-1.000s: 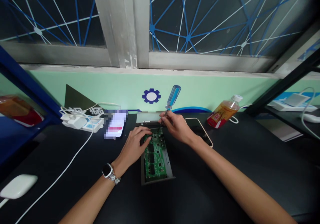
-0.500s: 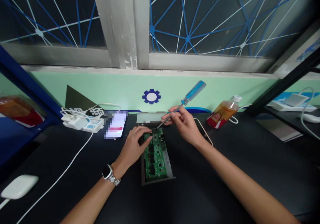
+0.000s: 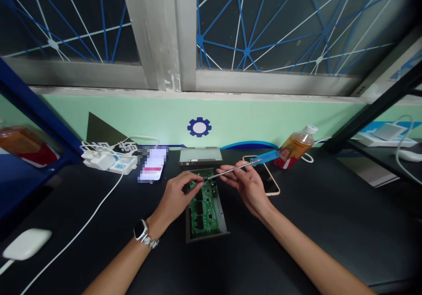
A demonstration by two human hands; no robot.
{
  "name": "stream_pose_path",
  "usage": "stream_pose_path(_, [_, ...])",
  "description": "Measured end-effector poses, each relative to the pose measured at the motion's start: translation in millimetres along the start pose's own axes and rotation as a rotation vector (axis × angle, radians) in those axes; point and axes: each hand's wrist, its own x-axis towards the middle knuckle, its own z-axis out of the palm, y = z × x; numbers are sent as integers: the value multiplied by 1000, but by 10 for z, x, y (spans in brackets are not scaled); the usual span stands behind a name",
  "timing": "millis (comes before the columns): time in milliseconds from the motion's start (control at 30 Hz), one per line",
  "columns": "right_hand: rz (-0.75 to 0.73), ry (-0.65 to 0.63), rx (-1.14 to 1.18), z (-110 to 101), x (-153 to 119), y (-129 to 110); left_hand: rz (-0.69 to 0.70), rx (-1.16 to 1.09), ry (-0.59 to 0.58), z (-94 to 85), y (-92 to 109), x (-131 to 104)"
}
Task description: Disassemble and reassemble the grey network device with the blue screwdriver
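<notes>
A green circuit board [image 3: 208, 209] lies in a dark metal tray [image 3: 224, 218] on the black table. Over the board's far left part, my left hand [image 3: 181, 191] has its thumb and index finger pinched together near the screwdriver's tip; anything between them is too small to make out. My right hand [image 3: 245, 183] holds a screwdriver [image 3: 263, 158] with a blue handle by its shaft. The screwdriver leans low, handle to the right and tip near my left fingertips.
Behind the tray lies a grey metal panel [image 3: 201, 155]. Left are a lit phone [image 3: 153, 165] and a power strip [image 3: 123, 163] with white cables. Another phone [image 3: 272, 183] and a drink bottle [image 3: 295, 147] are at right.
The screwdriver has tilted down to the right, and its tip has left the board's far edge. My right hand has turned and lowered. My left thumb and index finger have closed together.
</notes>
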Motion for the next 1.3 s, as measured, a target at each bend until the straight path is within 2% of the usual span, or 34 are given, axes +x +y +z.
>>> stream_pose_path(467, [27,11,68,-21,-32,91,28,-3,57,14,37,-4])
stream_pose_path(633, [31,21,104,-26,-41,76,42,-20,26,-46,27,7])
stream_pose_path(800, [48,31,90,-32,-52,101,42,-12,-20,-34,11,1])
stream_pose_path(1000, [113,75,72,-20,-71,123,51,-9,20,26,52,-32])
stream_pose_path(1200, [124,189,75,22,-72,97,163,24,-18,19,105,-50])
stream_pose_path(1300, [136,205,73,39,-72,80,244,59,-30,-21,112,-50])
